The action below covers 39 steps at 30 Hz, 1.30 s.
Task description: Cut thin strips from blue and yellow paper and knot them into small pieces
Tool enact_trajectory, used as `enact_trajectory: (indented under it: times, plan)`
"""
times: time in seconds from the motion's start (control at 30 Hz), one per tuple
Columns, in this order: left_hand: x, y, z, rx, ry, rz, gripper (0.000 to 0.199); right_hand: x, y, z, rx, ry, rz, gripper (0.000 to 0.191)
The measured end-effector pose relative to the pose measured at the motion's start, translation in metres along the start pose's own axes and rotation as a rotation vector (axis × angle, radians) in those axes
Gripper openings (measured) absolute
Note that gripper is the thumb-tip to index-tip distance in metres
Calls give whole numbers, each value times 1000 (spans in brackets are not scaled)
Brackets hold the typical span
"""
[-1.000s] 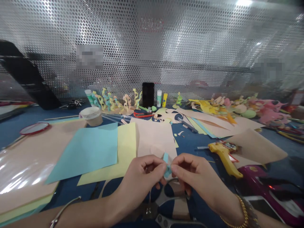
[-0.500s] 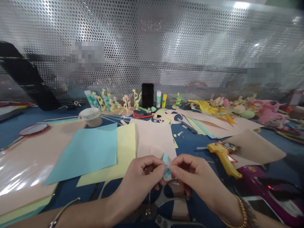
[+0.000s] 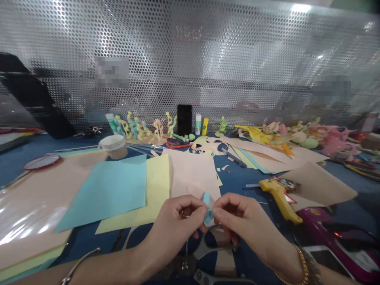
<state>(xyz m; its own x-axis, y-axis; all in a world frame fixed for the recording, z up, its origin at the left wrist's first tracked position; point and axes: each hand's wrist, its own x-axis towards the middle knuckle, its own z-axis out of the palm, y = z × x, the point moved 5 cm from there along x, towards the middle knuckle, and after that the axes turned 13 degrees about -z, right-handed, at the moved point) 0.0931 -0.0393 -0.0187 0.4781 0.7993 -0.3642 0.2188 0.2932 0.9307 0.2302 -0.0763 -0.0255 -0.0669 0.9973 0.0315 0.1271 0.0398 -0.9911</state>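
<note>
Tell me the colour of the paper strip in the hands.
Light blue; the paper strip shows best in the head view.

Blue paper strip [image 3: 208,209] partly hidden by fingers [image 3: 218,209], scissors [image 3: 204,251] cut off at bottom edge, pixelated mesh patch [image 3: 111,71]

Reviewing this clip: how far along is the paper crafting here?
Done: a row of pastel cut-paper figures stands upright at the back. In hand: the left hand and right hand pinch a small light-blue paper strip. Left: a flat light-blue sheet, pale yellow sheet and peach sheet lying out.
</note>
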Motion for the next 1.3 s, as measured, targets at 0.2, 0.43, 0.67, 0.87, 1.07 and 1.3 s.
enact_trajectory:
  times: [0.2,0.43,0.67,0.87,1.07,1.3]
  plan:
    - [0,-1,-1,-3,9,2,15,0,1,0,9,0,6,27]
    - [0,-2,-1,4,6,-2,16,-1,-1,0,1,5,7,26]
    - [-1,-1,-1,2,7,6,16,-1,0,0,1,5,6,25]
    - [1,-3,-2,17,17,7,16,-1,0,1,10,5,9,25]
    - [1,-2,-2,14,23,9,15,1,-4,1,-82,-26,-46,21]
    - [2,0,-6,-20,50,-1,14,-40,-73,6,-832,81,-860,22]
